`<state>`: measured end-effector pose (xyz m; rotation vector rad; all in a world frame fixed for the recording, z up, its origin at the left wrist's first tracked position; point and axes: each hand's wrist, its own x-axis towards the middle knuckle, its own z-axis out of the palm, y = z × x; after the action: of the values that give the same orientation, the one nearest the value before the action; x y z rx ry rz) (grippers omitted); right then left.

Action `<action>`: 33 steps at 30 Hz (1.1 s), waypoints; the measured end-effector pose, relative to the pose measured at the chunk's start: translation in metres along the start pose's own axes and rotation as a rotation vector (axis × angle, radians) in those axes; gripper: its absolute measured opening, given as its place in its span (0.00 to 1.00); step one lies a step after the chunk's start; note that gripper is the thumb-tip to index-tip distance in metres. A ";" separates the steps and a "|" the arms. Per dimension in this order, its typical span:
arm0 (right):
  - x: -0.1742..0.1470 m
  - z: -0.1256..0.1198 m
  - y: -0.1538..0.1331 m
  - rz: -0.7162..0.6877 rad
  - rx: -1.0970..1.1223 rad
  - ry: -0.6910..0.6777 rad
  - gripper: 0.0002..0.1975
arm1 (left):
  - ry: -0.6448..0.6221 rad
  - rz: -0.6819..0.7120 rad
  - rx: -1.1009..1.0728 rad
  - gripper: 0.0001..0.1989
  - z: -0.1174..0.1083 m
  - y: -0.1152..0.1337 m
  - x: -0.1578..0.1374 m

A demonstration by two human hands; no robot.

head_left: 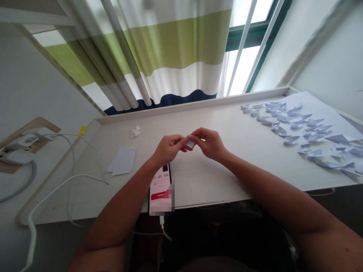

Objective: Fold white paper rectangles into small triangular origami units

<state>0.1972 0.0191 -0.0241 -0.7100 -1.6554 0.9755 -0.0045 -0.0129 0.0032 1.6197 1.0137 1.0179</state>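
A small folded piece of white paper point(190, 143) is pinched between my two hands above the middle of the table. My left hand point(170, 148) grips its left side with thumb and fingers. On the other side, my right hand point(209, 142) holds the upper right part, thumb against the paper. Part of the paper is hidden behind the fingers. Several folded paper boats point(286, 119) are spread over the right side of the table. To the left lies a small stack of white paper sheets point(124, 160).
A phone point(160, 189) showing a timer lies at the front edge, below my left wrist, with a charging cable point(162, 222) plugged in. Crumpled white paper point(136, 131) sits at the back left. White cables point(65, 180) run from a power socket point(25, 141) across the left side.
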 end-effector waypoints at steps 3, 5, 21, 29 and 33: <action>0.000 0.002 0.002 0.027 0.064 -0.006 0.18 | 0.027 -0.016 -0.001 0.25 0.001 0.000 0.000; 0.001 0.004 0.005 0.035 0.090 -0.018 0.19 | 0.057 -0.030 -0.006 0.24 0.002 -0.001 0.000; 0.001 0.001 0.009 0.009 -0.023 -0.060 0.18 | 0.175 -0.099 0.037 0.25 -0.005 -0.001 0.004; 0.004 -0.002 0.008 -0.006 -0.031 -0.026 0.12 | 0.193 -0.020 0.094 0.24 -0.003 -0.008 0.003; 0.005 -0.001 0.010 0.052 0.036 -0.039 0.16 | 0.196 -0.052 0.074 0.24 -0.004 -0.008 0.003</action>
<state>0.1970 0.0284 -0.0302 -0.7167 -1.6566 1.0596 -0.0086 -0.0074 -0.0031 1.5666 1.2308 1.1323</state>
